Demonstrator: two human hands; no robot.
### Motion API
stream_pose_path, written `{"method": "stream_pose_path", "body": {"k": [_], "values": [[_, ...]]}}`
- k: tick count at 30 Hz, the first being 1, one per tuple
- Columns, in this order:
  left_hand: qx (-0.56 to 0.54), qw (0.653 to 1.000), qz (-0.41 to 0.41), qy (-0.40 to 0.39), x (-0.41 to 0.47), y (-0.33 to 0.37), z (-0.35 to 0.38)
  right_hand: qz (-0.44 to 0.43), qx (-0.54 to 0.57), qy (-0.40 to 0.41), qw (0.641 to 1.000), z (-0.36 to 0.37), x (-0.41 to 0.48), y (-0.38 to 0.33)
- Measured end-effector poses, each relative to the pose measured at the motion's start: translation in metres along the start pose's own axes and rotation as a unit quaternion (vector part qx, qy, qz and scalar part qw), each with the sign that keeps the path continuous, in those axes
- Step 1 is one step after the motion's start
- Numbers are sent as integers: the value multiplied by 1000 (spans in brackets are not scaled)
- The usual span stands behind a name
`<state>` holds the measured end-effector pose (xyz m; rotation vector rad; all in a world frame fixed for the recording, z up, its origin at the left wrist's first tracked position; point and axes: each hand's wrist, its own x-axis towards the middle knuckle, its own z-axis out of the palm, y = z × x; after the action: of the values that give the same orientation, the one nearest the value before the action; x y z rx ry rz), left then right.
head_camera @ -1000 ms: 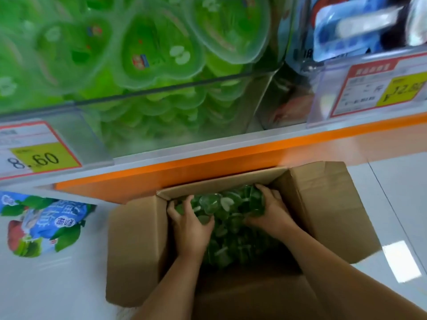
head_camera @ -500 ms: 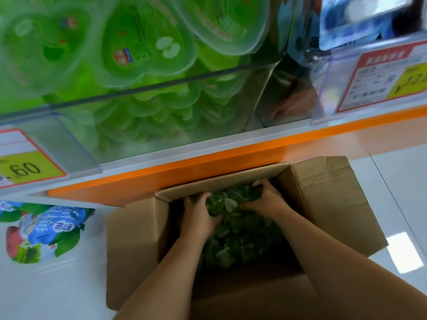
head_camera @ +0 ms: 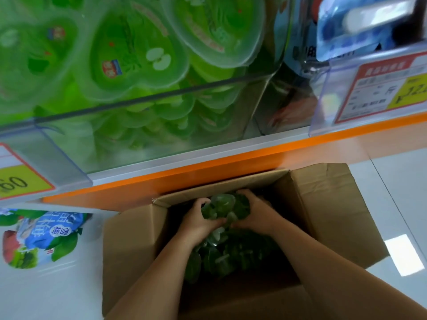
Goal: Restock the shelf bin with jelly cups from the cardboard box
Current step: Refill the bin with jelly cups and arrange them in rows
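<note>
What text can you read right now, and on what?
"60": left price tag, partly cut off by the frame edge.
"雪梅": blue-green bag.
"12": right price tag; the rest is blurred.
Logo on jelly cup lids: too blurred to read.

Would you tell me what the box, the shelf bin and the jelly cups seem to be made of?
Box: brown matte cardboard, creased flaps. Shelf bin: clear glossy plastic, probably acrylic, since the stock shows through. Jelly cups: translucent green plastic with printed film lids, judging by the shine.
</note>
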<state>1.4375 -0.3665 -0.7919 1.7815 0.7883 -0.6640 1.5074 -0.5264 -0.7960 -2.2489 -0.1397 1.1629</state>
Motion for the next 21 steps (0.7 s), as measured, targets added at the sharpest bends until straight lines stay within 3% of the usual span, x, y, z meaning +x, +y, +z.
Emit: {"method": "stream_pose_path", "body": {"k": [5,10,14,21], "values": [[-90,996,-4,-22,-1,-3,1,7,-79,105,991,15,-4,0],[-160,986,-30,-33,6,-9,-2,-44,-51,63,996,4,-1,4],[-210,977,-22,-25,3,-5,4,-68,17,89,994,10,-4,14],[-140,989,21,-45,-1,7,9,-110,60,98,987,7,-6,17]]}}
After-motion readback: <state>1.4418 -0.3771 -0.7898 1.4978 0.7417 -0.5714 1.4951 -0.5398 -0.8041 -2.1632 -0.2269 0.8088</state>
